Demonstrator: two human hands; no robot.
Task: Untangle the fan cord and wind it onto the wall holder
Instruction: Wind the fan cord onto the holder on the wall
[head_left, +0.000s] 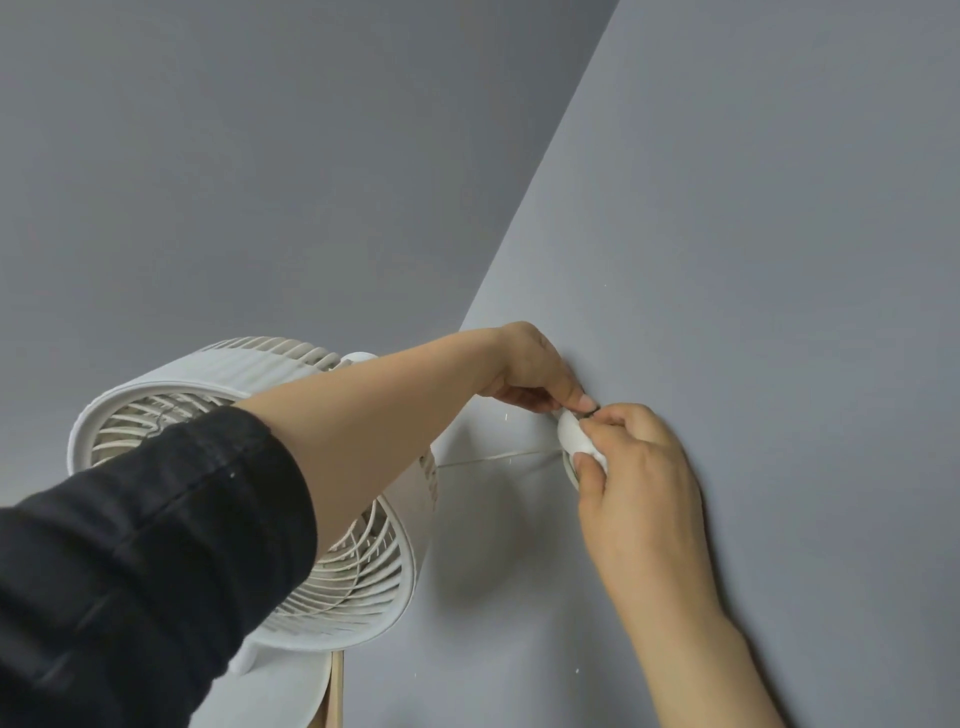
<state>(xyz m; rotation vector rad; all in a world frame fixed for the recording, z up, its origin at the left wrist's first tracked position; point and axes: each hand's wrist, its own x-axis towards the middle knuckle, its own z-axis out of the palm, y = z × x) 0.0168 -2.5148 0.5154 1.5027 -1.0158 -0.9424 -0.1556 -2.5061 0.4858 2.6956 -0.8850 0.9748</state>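
Observation:
A white round wall holder (571, 434) is fixed to the grey wall on the right. My right hand (639, 467) grips it with thumb and fingers curled round its edge. My left hand (535, 371) reaches over from the left and pinches a small dark end of the cord at the holder's top. A thin pale fan cord (493, 457) runs taut from the holder leftward to the white fan (363, 566). Most of the holder is hidden behind my fingers.
The fan stands close to the wall corner on a white surface (291, 691) with a wooden edge (336, 691). Grey walls (779, 208) fill the rest of the view. My left forearm in a black sleeve (145, 561) crosses in front of the fan grille.

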